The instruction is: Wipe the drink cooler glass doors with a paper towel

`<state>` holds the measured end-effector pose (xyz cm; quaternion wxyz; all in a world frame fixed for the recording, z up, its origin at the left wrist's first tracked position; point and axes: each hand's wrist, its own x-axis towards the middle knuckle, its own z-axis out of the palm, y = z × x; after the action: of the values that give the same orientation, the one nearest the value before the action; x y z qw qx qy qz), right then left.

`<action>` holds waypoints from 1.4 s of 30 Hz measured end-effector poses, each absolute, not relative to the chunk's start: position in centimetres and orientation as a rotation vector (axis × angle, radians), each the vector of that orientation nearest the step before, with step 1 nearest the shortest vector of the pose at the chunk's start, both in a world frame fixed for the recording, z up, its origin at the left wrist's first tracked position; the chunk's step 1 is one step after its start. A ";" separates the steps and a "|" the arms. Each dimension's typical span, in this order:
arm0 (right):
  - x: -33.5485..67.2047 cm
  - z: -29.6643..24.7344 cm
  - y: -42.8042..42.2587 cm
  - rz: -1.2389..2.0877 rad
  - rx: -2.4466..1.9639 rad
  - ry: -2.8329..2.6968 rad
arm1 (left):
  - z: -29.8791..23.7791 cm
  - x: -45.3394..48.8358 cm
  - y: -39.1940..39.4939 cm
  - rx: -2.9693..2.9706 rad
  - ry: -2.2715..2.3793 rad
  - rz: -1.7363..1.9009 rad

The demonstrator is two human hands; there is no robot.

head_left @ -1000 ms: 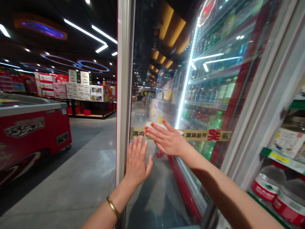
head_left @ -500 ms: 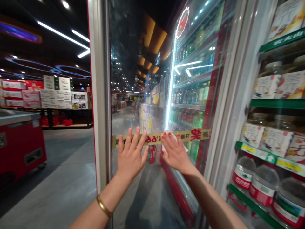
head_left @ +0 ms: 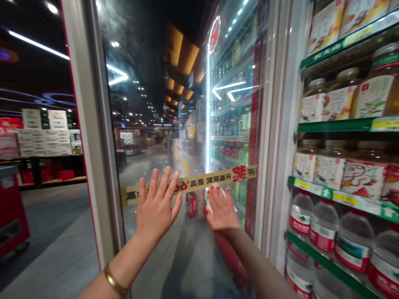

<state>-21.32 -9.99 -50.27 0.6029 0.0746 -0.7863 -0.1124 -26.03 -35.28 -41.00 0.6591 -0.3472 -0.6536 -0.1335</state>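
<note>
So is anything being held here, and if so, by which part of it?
The right hand covers the middle of a white cloth or tissue, pinned flat rather than gripped, against the glass door. The open left hand holds nothing visible.

Shop interior under a black ceiling [head_left: 40,25], slim white strip light [head_left: 39,45] upper left.
Smooth grey floor [head_left: 62,228] lower left; low black-framed display stand [head_left: 37,170] mid-left; green-edged shelves [head_left: 336,126] along the right.

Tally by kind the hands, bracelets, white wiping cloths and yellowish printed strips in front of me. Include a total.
Hands: 2 (left hand, right hand)
Bracelets: 1 (gold bracelet, left wrist)
Cloths: 1 (white cloth, under right hand)
Strips: 1 (printed strip)
Total: 5
</note>
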 end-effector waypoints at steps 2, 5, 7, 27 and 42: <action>-20.9 -48.9 -6.4 -0.074 -0.092 -1.743 | -41.0 -26.2 -35.1 -0.789 -1.472 -0.280; -21.2 -43.6 -5.3 0.118 -0.301 -1.594 | -41.1 -26.5 -35.1 -0.783 -1.471 -0.291; -22.1 -41.3 -7.8 0.094 -0.256 -1.615 | -41.2 -26.5 -35.2 -0.790 -1.484 -0.303; -22.5 -52.4 -14.2 -0.308 0.324 -1.918 | -41.3 -28.0 -35.2 -0.844 -1.534 -0.344; -23.4 -51.7 -17.0 -0.091 0.030 -1.862 | -41.2 -27.2 -35.6 -0.895 -1.460 -0.369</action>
<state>-23.39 -16.99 -51.74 0.5960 0.0129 -0.8019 -0.0392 -27.21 -35.57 -41.21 0.6402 -0.3924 -0.6402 -0.1618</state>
